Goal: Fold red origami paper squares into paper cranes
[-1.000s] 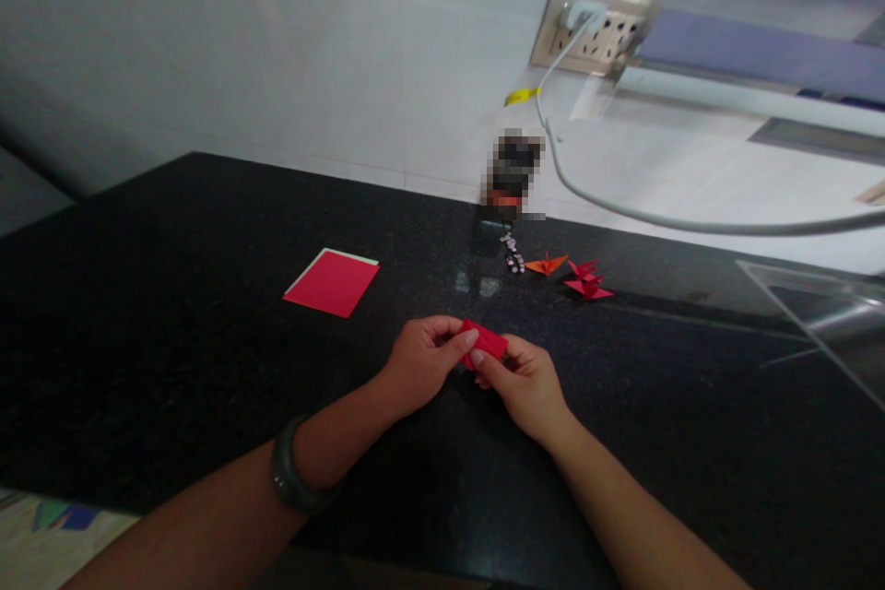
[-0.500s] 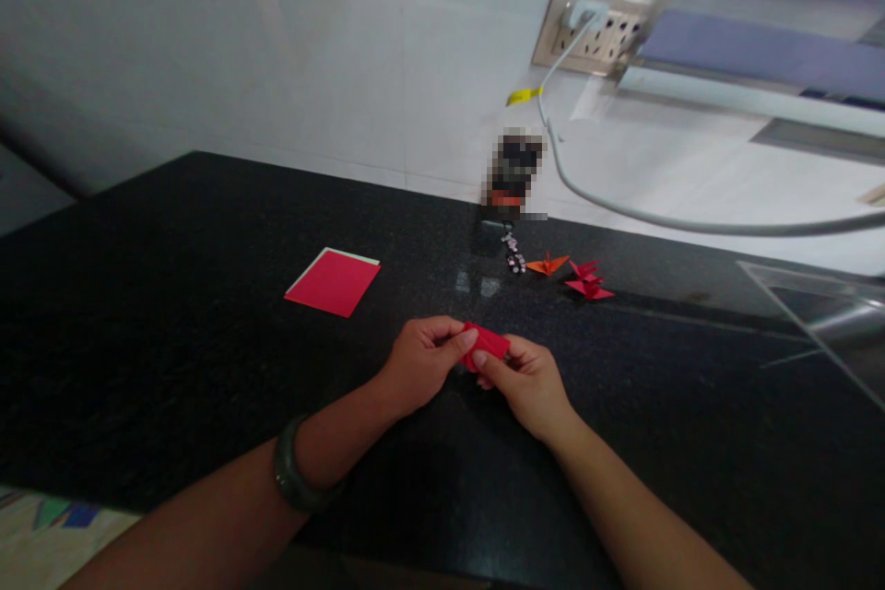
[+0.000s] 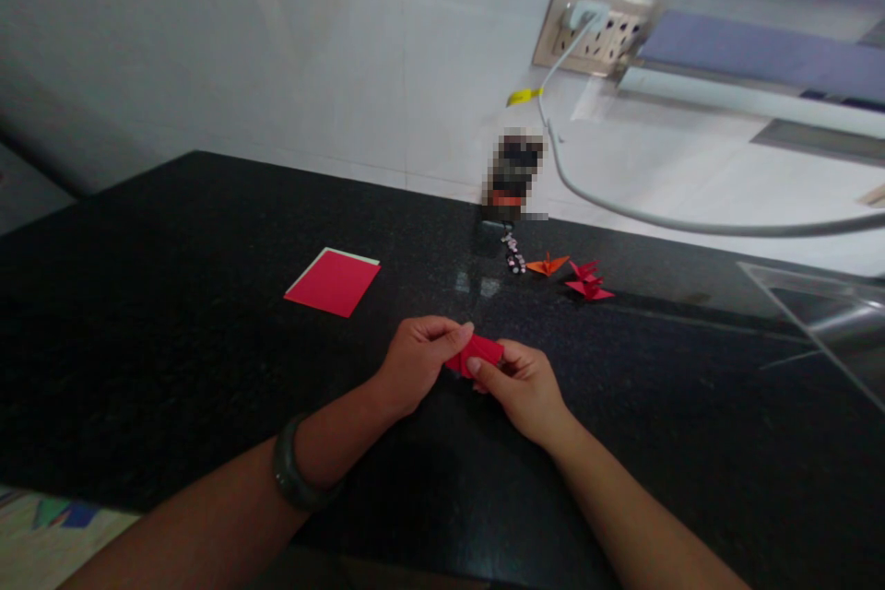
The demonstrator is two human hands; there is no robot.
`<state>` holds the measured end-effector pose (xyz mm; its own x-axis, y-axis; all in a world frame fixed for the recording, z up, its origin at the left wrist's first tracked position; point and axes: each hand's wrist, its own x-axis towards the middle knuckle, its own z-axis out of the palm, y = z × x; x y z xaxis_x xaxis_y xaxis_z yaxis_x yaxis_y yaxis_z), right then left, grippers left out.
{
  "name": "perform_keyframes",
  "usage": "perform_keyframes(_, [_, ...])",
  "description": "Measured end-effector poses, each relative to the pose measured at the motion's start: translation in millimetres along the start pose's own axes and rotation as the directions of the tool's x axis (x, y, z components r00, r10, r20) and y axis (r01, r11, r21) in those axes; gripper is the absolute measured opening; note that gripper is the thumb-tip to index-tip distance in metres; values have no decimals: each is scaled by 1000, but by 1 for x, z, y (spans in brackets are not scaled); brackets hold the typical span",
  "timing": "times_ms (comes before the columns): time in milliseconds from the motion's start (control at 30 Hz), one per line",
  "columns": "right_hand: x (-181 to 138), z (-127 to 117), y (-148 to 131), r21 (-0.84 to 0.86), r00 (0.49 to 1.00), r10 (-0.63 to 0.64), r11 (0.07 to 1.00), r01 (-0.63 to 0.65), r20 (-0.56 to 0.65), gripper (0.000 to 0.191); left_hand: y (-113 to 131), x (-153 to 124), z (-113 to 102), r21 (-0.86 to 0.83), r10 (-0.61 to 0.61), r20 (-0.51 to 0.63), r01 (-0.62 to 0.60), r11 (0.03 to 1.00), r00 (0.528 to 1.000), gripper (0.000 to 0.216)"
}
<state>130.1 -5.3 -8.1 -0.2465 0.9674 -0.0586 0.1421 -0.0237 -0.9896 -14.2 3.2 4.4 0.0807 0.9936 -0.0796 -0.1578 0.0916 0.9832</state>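
Observation:
A small folded red paper (image 3: 477, 352) is held just above the black stone counter (image 3: 172, 341), gripped from both sides. My left hand (image 3: 415, 364) pinches its left end between thumb and fingers. My right hand (image 3: 522, 387) pinches its right end, thumb on top. A dark bangle (image 3: 287, 475) circles my left wrist. Much of the paper is hidden behind my fingers.
A stack of red paper sheets (image 3: 333, 281) lies on the counter to the left. An orange folded crane (image 3: 547, 265) and a red folded crane (image 3: 587, 281) sit farther back. A white cable (image 3: 622, 212) runs from a wall socket (image 3: 591, 32). A clear panel (image 3: 822, 323) stands at right.
My hands have shifted slightly on the folded red paper; the left thumb now pinches its upper edge and the paper has tilted a little. Everything else on the counter is unchanged.

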Motion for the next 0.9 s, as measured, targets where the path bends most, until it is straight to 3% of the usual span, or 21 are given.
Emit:
perform_keyframes(200, [1,-2,2,48,1000,22,999,-22,7,22,-3,3,0,-129,-107,81,117,985,991,45])
perform_keyframes(400, [4,-2,3,108,999,40,993,-40,0,20,-2,4,-1,41,-38,8,38,998,999,24])
perform_keyframes(600, [4,-1,0,161,993,116,980,-120,35,20,2,0,2,112,-38,19,35,993,999,24])
perform_keyframes(900, [6,2,1,194,986,162,967,-164,24,17,-3,-2,2,272,106,41,-114,956,993,24])
